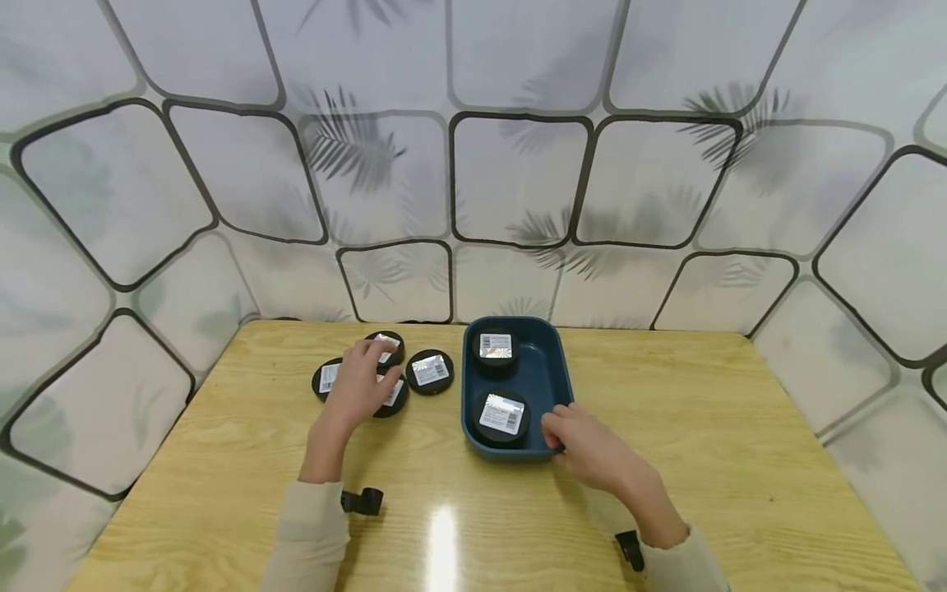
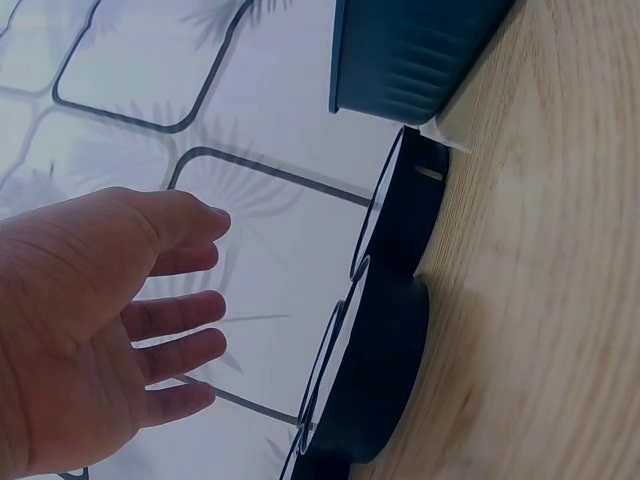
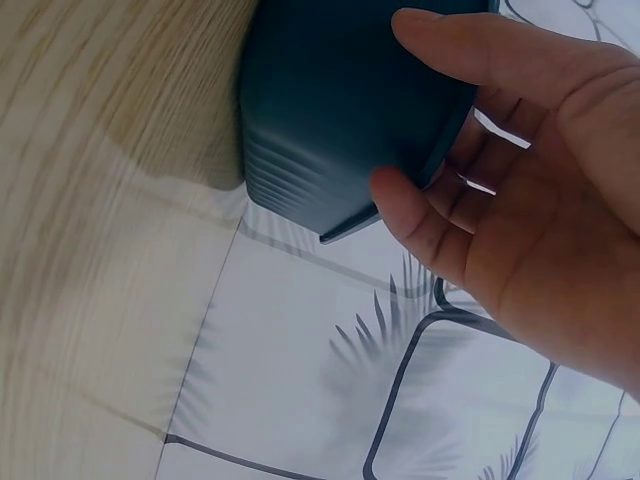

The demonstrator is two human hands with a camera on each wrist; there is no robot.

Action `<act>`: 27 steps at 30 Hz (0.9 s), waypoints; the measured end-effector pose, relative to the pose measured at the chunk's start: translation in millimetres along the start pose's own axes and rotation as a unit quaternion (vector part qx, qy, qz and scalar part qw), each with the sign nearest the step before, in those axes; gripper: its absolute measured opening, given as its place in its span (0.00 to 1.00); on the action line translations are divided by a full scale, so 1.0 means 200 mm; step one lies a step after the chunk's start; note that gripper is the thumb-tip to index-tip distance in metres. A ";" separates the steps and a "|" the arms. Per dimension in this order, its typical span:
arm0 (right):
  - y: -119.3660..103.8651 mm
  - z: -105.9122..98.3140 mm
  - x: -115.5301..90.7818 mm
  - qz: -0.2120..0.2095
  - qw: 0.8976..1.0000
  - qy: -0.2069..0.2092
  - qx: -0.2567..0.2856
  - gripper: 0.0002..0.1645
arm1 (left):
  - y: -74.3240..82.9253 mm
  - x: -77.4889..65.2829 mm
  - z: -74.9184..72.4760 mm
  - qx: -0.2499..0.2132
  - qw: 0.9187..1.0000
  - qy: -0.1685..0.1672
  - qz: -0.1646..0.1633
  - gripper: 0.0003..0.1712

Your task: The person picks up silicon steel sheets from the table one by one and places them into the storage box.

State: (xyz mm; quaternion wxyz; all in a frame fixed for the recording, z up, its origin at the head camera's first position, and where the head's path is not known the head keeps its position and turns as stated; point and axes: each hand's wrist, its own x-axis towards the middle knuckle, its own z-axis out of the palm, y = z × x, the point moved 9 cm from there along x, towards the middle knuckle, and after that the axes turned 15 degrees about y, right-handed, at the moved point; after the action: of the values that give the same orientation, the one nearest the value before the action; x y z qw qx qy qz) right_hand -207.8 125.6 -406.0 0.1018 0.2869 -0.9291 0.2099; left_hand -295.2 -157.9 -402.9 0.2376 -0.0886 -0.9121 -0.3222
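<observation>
My right hand (image 1: 592,448) grips the near right corner of a dark blue plastic tray (image 1: 542,374); in the right wrist view its thumb lies on the outer wall (image 3: 330,130) and other fingers curl over the rim. Inside the tray sit two round black containers with white labels, one at the back (image 1: 496,349) and one at the front (image 1: 501,418). My left hand (image 1: 353,390) hovers over several similar black containers (image 1: 431,372) left of the tray. In the left wrist view, the fingers of the left hand (image 2: 90,320) are spread and relaxed, apart from the containers (image 2: 375,360).
The wooden table (image 1: 703,427) extends to both sides and toward me. Behind it rises a patterned cloth backdrop (image 1: 518,181). Black wrist mounts (image 1: 362,501) are strapped at both sleeves.
</observation>
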 end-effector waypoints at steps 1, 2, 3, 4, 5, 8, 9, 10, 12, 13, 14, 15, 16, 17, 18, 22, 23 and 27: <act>0.00 0.00 0.00 -0.002 1.000 0.002 -0.001 0.21 | 0.00 0.00 0.00 0.000 1.000 -0.001 -0.002 0.20; 0.00 0.00 0.00 -0.004 1.000 0.003 -0.002 0.21 | -0.01 0.00 -0.01 0.001 1.000 -0.002 -0.003 0.20; 0.00 0.00 0.01 -0.005 1.000 0.003 -0.002 0.21 | -0.01 0.00 -0.01 0.001 1.000 -0.003 -0.007 0.20; -0.01 0.00 0.01 -0.006 1.000 0.003 -0.002 0.21 | -0.01 0.00 -0.01 0.000 1.000 -0.004 -0.009 0.20; -0.01 0.00 0.01 -0.005 1.000 0.002 -0.003 0.21 | -0.02 0.00 -0.01 0.000 1.000 -0.004 -0.012 0.20; -0.01 0.00 0.01 -0.002 1.000 -0.003 -0.001 0.21 | -0.03 0.00 -0.01 0.004 1.000 -0.007 -0.013 0.20; -0.01 0.00 0.01 0.000 1.000 -0.004 -0.001 0.21 | -0.04 0.00 0.00 0.008 1.000 -0.008 -0.011 0.20; -0.01 0.00 0.01 0.000 1.000 -0.005 0.000 0.21 | -0.05 0.00 0.00 0.012 1.000 -0.010 -0.009 0.20; -0.01 0.00 0.01 -0.001 1.000 -0.005 0.000 0.21 | -0.06 -0.01 0.01 0.019 1.000 -0.012 -0.006 0.20; -0.01 0.00 0.01 -0.001 1.000 -0.004 -0.001 0.21 | -0.06 -0.01 0.01 0.021 1.000 -0.014 -0.007 0.20; 0.00 0.00 0.01 -0.001 1.000 -0.004 -0.002 0.21 | -0.07 -0.01 0.02 0.023 1.000 -0.015 -0.008 0.20; 0.00 0.00 0.00 -0.002 1.000 -0.003 -0.002 0.22 | -0.07 -0.01 0.02 0.026 1.000 -0.015 -0.007 0.20; 0.00 0.00 0.00 -0.002 1.000 -0.002 -0.002 0.22 | -0.08 -0.01 0.02 0.026 0.999 -0.015 -0.011 0.20; 0.00 0.00 0.00 0.000 1.000 -0.001 -0.004 0.22 | -0.08 -0.01 0.01 0.026 0.999 -0.014 -0.012 0.20; 0.00 0.00 0.00 0.001 1.000 -0.001 -0.003 0.22 | -0.08 -0.01 0.01 0.028 0.999 -0.014 -0.015 0.20; 0.01 0.00 0.00 0.007 1.000 -0.003 0.000 0.22 | -0.08 -0.01 0.01 0.033 0.999 -0.018 -0.020 0.20; 0.01 0.00 0.00 0.007 1.000 -0.003 0.000 0.22 | -0.08 -0.01 0.01 0.036 0.999 -0.019 -0.020 0.21; 0.01 0.01 0.00 0.005 1.000 -0.005 -0.004 0.22 | -0.08 -0.01 0.01 0.041 0.999 -0.019 -0.020 0.21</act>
State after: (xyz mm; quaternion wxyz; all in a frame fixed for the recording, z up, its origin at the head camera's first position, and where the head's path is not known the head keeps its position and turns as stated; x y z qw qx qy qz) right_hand -208.1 126.8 -408.0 0.0972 0.2831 -0.9318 0.2053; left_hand -298.2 -169.4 -414.1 0.2177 -0.0668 -0.9303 -0.2875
